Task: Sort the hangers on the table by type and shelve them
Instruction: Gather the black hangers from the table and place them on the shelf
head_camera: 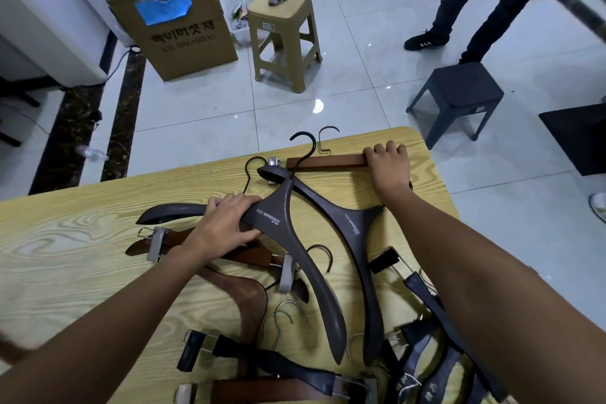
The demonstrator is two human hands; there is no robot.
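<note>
Hangers lie scattered over a light wood-grain table [65,259]. My left hand [226,226] grips the left arm of a dark grey coat hanger [288,233] marked "IMPRESSION", near its neck. A second grey coat hanger [354,226] lies partly under it. My right hand [388,162] holds the right end of a brown wooden bar hanger [328,162] with a metal clip, at the table's far edge. Brown clip hangers [154,244] lie below my left hand. Black clip hangers [249,357] are piled at the near edge.
Beyond the table stand a cardboard box [183,33], a tan plastic stool [282,33] and a dark grey stool [459,98] on the tiled floor. A person's legs [465,0] are at the far right. A plastic bottle [91,152] lies on the floor.
</note>
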